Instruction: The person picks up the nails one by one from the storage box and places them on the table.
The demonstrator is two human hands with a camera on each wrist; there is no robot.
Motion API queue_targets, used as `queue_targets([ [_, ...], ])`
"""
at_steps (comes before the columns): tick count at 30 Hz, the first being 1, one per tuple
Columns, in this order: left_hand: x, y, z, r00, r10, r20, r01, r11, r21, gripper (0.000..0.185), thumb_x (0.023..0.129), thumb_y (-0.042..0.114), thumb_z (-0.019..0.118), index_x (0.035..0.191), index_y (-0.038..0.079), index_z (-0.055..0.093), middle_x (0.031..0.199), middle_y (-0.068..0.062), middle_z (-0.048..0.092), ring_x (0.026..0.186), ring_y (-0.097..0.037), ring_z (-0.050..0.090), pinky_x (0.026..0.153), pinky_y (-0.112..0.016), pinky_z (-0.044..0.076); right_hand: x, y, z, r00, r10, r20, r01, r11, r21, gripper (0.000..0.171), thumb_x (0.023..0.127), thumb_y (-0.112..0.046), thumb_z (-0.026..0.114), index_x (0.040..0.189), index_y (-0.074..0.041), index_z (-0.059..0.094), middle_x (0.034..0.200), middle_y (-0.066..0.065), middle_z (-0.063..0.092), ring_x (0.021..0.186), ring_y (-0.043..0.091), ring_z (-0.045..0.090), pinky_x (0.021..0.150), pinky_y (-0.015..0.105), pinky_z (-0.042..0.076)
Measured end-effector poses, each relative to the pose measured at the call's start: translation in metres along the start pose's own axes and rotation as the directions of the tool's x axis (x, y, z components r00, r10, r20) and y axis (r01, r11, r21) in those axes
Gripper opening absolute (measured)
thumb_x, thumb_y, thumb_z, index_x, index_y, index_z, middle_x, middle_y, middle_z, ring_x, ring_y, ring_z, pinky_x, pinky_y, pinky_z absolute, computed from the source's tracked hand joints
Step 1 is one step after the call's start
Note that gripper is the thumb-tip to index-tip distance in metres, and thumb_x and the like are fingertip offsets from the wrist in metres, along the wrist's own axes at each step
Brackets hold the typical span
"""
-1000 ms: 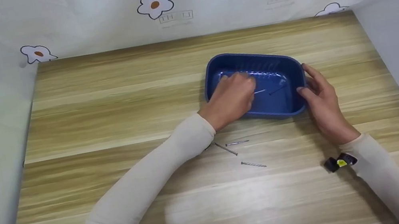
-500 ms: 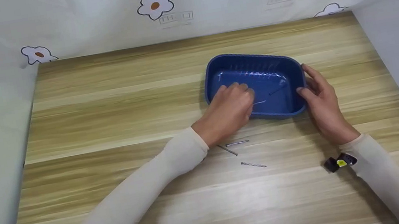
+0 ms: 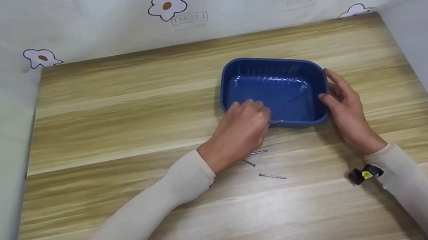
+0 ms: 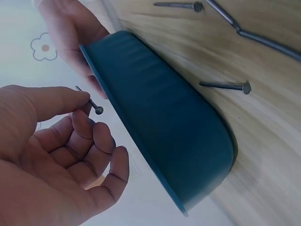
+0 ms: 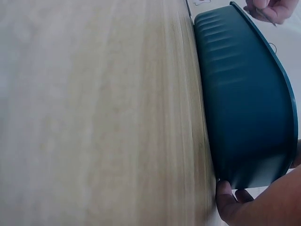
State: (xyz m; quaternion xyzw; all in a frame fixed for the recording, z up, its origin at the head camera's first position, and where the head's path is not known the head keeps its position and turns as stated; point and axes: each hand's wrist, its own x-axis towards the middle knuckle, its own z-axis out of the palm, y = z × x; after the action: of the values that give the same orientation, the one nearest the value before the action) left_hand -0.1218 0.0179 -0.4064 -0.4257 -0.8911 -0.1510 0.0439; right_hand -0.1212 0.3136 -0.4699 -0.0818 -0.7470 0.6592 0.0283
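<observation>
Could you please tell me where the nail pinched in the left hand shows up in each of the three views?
Head: the nail juts right from the left hand over the near rim of the blue tray.
Left wrist: upper left, pinched at the fingertips, head at.
Right wrist: top right corner, a thin sliver.
Shared landmark: the blue tray.
</observation>
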Motion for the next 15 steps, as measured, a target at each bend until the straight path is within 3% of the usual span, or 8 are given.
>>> queue_targets([
  [10,-0.021,0.008,0.000,0.999,0.035,-0.022,-0.034,0.999,0.038,0.015,0.102,0.003,0.065,0.100,0.002,0.080,0.090,-0.006,0.072,0.083,-0.025,0.065,0.064,-0.036,0.049,0.000,0.000,-0.001,1.000,-0.013,0.007,0.013,0.999,-0.033,0.065,0.110,0.003,0.052,0.172,-0.011,0.038,0.167,0.025,0.047,0.145,0.027,0.053,0.105,0.018,0.052],
  [15,-0.032,0.010,0.002,0.998,0.044,-0.049,-0.042,0.999,0.030,0.013,0.100,0.001,0.067,0.093,0.004,0.077,0.087,-0.006,0.069,0.083,-0.025,0.066,0.067,-0.036,0.049,0.001,0.000,0.000,1.000,-0.003,-0.002,0.003,1.000,-0.015,0.065,0.108,0.004,0.053,0.171,-0.010,0.039,0.164,0.024,0.050,0.143,0.024,0.054,0.104,0.018,0.051],
])
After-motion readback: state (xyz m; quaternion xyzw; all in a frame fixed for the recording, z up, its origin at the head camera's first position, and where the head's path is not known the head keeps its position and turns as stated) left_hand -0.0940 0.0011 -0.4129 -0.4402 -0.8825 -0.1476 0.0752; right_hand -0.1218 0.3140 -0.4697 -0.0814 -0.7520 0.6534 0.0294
